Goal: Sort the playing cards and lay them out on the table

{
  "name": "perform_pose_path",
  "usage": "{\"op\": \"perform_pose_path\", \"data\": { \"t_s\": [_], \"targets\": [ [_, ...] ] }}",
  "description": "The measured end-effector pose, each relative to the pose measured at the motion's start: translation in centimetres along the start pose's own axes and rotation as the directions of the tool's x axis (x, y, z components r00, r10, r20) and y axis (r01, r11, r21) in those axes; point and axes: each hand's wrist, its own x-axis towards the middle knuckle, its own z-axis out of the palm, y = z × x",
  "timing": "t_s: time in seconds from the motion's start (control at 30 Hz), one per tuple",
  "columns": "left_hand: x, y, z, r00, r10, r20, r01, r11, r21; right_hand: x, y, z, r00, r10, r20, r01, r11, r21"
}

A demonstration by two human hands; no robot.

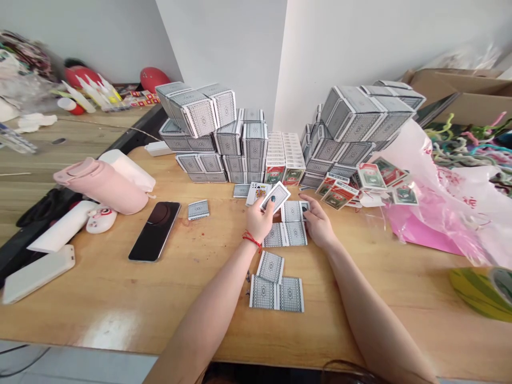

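My left hand (259, 220), with a red string on its wrist, is closed on a playing card (280, 193), patterned back up; I cannot tell whether more cards lie under it. My right hand (320, 223) pinches the right end of a face-down card (294, 211) in a laid-out group. Directly below are more face-down cards (296, 234), touching that group. Behind my left hand lies a face-up king (256, 193), partly covered, beside another face-down card (241, 190). Closer to me, one tilted card (271, 266) overlaps two side-by-side cards (290, 295).
Tall stacks of card bundles (204, 117) (356, 112) flank boxed decks (285, 154). Loose card boxes (340, 193) and pink plastic (424, 213) lie right, near yellow tape (484, 290). Leftward are a single card (198, 209), a phone (155, 232) and a pink bottle (104, 184).
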Motion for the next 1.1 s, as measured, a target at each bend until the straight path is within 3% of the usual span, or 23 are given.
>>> {"op": "perform_pose_path", "data": {
  "t_s": [0.13,0.23,0.47,0.67,0.87,1.1],
  "targets": [
    [0.2,-0.3,-0.3,1.000,0.006,0.018,-0.007,1.000,0.030,-0.2,-0.6,-0.3,0.991,0.100,0.085,-0.118,0.962,0.248],
    [0.4,-0.3,-0.6,0.999,0.022,0.043,-0.024,0.999,0.032,-0.2,-0.6,-0.8,0.984,0.133,0.116,-0.164,0.933,0.321],
    [0.2,0.3,-1.0,0.985,0.170,0.017,-0.170,0.966,0.194,-0.3,-1.0,-1.0,0.943,0.211,0.257,-0.281,0.919,0.277],
    [-0.1,0.9,-1.0,0.949,0.278,0.147,-0.309,0.911,0.274,-0.4,-1.1,-1.2,0.924,0.256,0.283,-0.328,0.912,0.247],
    [-0.2,0.9,-1.1,0.944,0.265,0.198,-0.310,0.919,0.246,-0.5,-1.0,-1.7,0.892,0.284,0.351,-0.366,0.910,0.196],
    [0.0,0.8,-1.3,0.944,0.240,0.227,-0.287,0.936,0.203,-0.6,-1.0,-1.8,0.892,0.299,0.338,-0.368,0.916,0.161]
  ]
}}
